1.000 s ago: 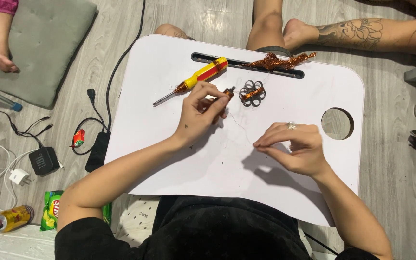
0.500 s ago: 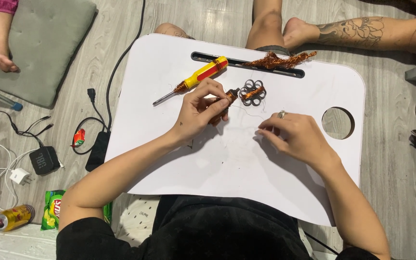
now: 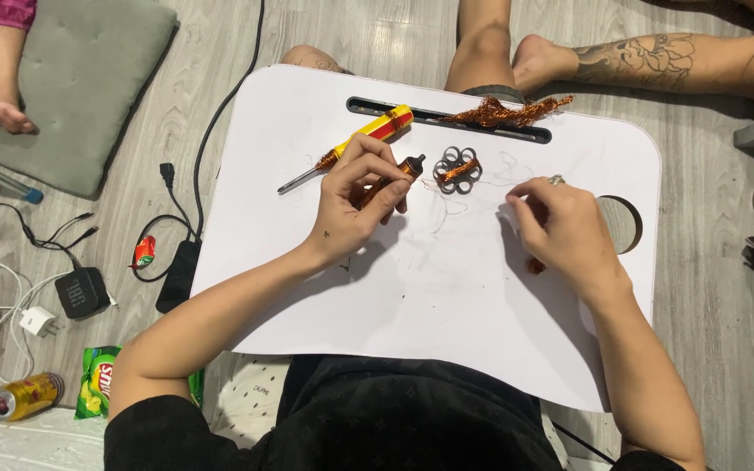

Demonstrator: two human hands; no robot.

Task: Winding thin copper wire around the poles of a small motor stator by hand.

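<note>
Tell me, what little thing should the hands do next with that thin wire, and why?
Probably the right hand should pull the thin wire gently taut. The left hand grips a small brown spool, and loose wire lies in slack loops on the white tray between both hands, near the dark coil piece. Slack wire looks likely to tangle, so tightening seems sensible first.

Grey wood-plank floor (image 3: 220, 52) under a white lap table (image 3: 447, 331), grey cushion (image 3: 89, 78) nearby.

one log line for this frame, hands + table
left hand: holds small brown tube | right hand: on white lap table | nearby: screwdriver, copper-wound ring cluster
</note>
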